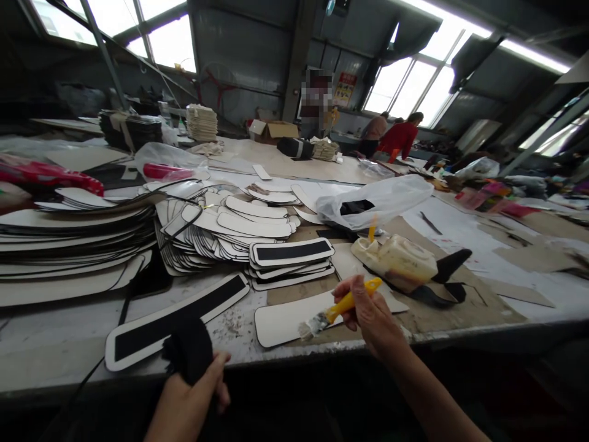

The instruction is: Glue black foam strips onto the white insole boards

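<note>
Nearest the camera, at the bench's (pixel 55 362) front edge, the left hand (pixel 191 399) is closed around a wad of black fabric (pixel 188 350), fingers curled over its lower part. That fabric rises over the near end of a long white-edged piece with a black strip down its middle (pixel 184 319), which lies slantwise near the front edge.

To the right, the right hand (pixel 370 313) is clamped on the yellow handle of a brush (pixel 338 310), thumb and fingers wrapped around it. The brush slants down to the left, and its pale, glue-caked bristles touch or hover just over the right end of a plain white piece (pixel 285 322) lying flat by the front edge; contact cannot be told for sure.

Just beyond the right hand lies a yellowish plastic jug (pixel 398 261) on its side, with a second yellow handle (pixel 372 232) sticking up from its far end. Black cut shapes (pixel 444 276) lie against the jug's right side.

Toward the middle of the bench, a small stack of black-striped pieces (pixel 289 261) sits beside a large fanned heap of white pieces (pixel 221 230). Along the left edge stands a tall pile of long white sheets (pixel 69 245). Behind the jug lies a clear plastic bag (pixel 381 199) with something black inside.

At the far end of the room, people (pixel 400 138) stand by the windows.
</note>
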`<act>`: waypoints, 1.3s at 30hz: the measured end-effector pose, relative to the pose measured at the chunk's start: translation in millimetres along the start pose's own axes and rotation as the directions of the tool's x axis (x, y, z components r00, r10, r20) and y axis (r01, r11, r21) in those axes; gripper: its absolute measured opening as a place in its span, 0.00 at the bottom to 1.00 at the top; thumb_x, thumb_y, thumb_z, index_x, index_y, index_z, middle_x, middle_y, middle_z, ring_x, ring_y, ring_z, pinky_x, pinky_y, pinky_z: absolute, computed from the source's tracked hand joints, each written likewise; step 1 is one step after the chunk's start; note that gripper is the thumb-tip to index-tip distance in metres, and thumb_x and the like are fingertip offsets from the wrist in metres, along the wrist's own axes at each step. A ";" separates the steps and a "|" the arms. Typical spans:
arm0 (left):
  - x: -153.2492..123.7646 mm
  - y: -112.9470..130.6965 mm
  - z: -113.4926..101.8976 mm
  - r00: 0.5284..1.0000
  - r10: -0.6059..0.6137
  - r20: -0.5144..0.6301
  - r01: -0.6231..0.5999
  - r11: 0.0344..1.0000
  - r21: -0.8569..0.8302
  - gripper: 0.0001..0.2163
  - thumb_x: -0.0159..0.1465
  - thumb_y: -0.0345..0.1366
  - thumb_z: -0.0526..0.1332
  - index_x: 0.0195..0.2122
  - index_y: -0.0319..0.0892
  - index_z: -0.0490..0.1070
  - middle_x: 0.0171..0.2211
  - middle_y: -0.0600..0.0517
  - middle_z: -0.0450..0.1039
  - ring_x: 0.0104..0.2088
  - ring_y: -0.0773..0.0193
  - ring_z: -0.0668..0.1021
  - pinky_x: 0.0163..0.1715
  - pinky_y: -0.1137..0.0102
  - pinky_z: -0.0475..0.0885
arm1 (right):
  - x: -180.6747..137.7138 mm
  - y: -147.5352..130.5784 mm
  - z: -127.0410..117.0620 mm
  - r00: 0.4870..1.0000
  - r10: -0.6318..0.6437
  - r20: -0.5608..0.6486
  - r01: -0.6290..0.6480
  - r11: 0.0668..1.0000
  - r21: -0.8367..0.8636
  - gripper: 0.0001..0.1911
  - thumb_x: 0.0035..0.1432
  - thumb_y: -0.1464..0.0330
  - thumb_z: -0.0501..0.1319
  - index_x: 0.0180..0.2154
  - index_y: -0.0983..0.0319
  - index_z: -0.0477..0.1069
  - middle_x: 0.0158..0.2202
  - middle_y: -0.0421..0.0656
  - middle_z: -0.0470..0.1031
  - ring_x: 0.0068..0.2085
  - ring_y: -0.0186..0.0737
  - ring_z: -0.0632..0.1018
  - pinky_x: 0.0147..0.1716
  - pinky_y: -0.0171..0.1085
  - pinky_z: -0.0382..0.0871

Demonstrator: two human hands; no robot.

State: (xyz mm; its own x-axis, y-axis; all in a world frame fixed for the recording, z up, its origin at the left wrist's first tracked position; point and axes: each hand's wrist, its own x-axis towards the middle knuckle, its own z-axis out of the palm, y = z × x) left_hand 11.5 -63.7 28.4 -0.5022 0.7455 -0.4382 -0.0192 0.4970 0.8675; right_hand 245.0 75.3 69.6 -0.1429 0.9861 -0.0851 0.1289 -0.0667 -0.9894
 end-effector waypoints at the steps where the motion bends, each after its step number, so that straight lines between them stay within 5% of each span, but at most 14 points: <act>1: 7.5 3.0 9.8 0.996 0.017 0.091 -0.014 0.999 -0.036 0.17 0.53 0.50 0.58 0.18 0.40 0.66 0.12 0.56 0.66 0.17 0.66 0.69 0.23 0.69 0.65 | -0.2 3.4 7.1 1.000 -0.014 0.013 0.014 0.999 0.050 0.30 0.48 0.42 0.48 0.29 0.63 0.65 0.24 0.41 0.65 0.18 0.29 0.62 0.13 0.29 0.55; 6: 41.9 12.6 37.6 0.973 0.008 0.232 -0.013 1.000 0.023 0.21 0.52 0.50 0.56 0.11 0.40 0.63 0.12 0.49 0.68 0.15 0.64 0.69 0.20 0.68 0.62 | 3.2 19.2 35.1 0.993 -0.011 0.115 -0.012 0.981 0.194 0.24 0.49 0.48 0.55 0.29 0.64 0.64 0.23 0.40 0.65 0.20 0.29 0.66 0.16 0.29 0.61; 12: 56.7 11.6 44.5 0.954 -0.007 0.301 -0.020 0.996 0.088 0.18 0.52 0.44 0.56 0.10 0.38 0.65 0.10 0.48 0.67 0.14 0.64 0.69 0.20 0.68 0.62 | 10.5 32.8 48.0 0.979 0.120 0.167 -0.136 0.987 0.088 0.18 0.48 0.54 0.59 0.29 0.63 0.61 0.17 0.35 0.65 0.16 0.28 0.66 0.16 0.29 0.62; 22: 58.9 13.1 46.5 0.954 -0.070 0.290 0.028 0.989 0.146 0.17 0.51 0.44 0.58 0.11 0.38 0.67 0.09 0.49 0.67 0.14 0.63 0.69 0.19 0.69 0.62 | 21.6 27.5 2.3 0.998 -0.014 -0.056 -0.006 0.937 -0.350 0.14 0.50 0.57 0.56 0.28 0.61 0.63 0.18 0.36 0.65 0.18 0.32 0.68 0.19 0.32 0.63; 32: 56.9 14.4 49.8 0.965 -0.111 0.236 0.083 0.988 0.128 0.14 0.48 0.43 0.60 0.11 0.40 0.66 0.10 0.49 0.69 0.14 0.61 0.70 0.19 0.69 0.64 | 31.8 34.3 -49.6 0.932 -0.329 -0.152 0.143 0.718 -0.681 0.08 0.54 0.62 0.54 0.28 0.60 0.64 0.25 0.40 0.68 0.28 0.37 0.71 0.31 0.35 0.64; 39: 52.4 18.7 48.5 0.967 -0.046 0.252 0.010 0.989 0.145 0.16 0.48 0.44 0.60 0.09 0.40 0.67 0.09 0.48 0.68 0.13 0.61 0.69 0.20 0.68 0.65 | 23.0 24.8 -47.1 0.848 -0.529 0.029 0.306 0.444 -0.842 0.05 0.56 0.70 0.52 0.30 0.62 0.65 0.31 0.44 0.67 0.34 0.38 0.70 0.38 0.36 0.63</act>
State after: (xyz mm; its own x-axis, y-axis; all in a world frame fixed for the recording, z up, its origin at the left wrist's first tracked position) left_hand 26.8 6.3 10.2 -0.2669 0.8094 -0.5230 0.1018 0.5633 0.8199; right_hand 291.1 103.5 48.6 -0.2179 0.8670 0.4482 0.8400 0.4004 -0.3661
